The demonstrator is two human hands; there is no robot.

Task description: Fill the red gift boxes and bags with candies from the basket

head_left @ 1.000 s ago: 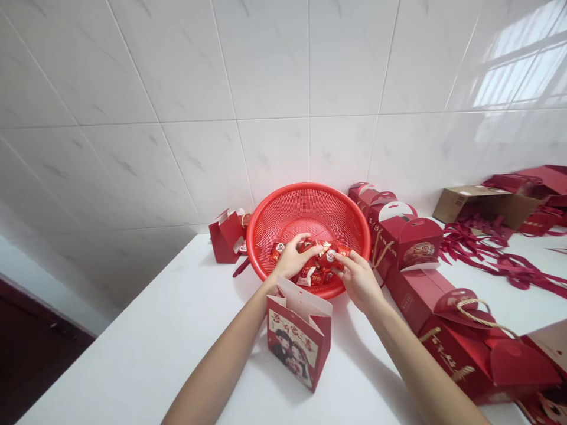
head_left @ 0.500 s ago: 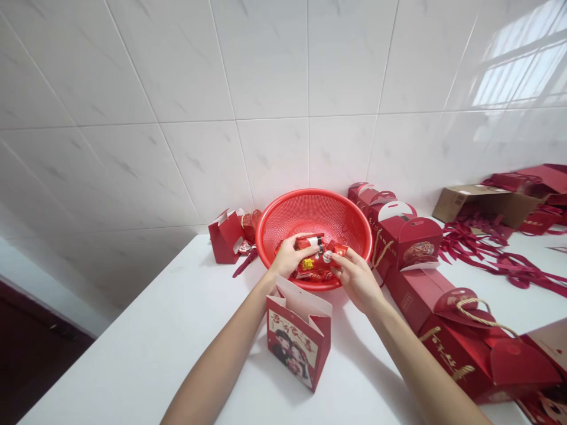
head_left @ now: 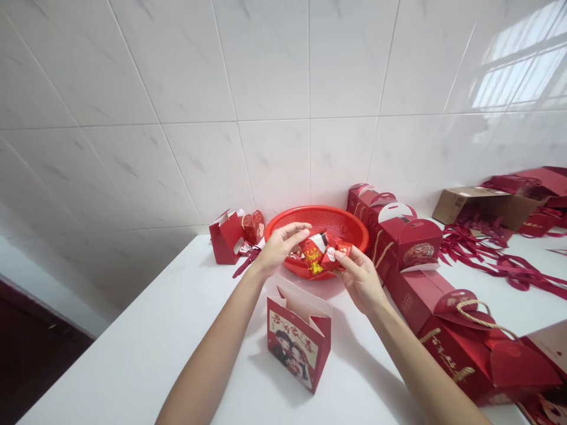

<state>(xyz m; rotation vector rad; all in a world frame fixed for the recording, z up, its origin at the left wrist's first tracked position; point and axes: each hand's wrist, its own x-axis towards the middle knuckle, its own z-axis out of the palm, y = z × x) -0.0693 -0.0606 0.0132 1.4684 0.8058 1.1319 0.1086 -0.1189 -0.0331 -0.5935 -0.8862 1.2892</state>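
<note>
Red shiny packet [head_left: 328,260], white-labelled, pinched narrowly between right fingers [head_left: 349,264], hold of left fingers [head_left: 296,238] unclear

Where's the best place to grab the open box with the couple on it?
Likely low on the open box, across its front and back panels, coming from the right: it stands upright with a narrow side there, while the top's flaps look thin.

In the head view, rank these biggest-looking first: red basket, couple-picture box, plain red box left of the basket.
1. Red basket and couple-picture box: too close to rank; the latter stands nearer the camera.
2. Plain red box: clearly smallest.
</note>
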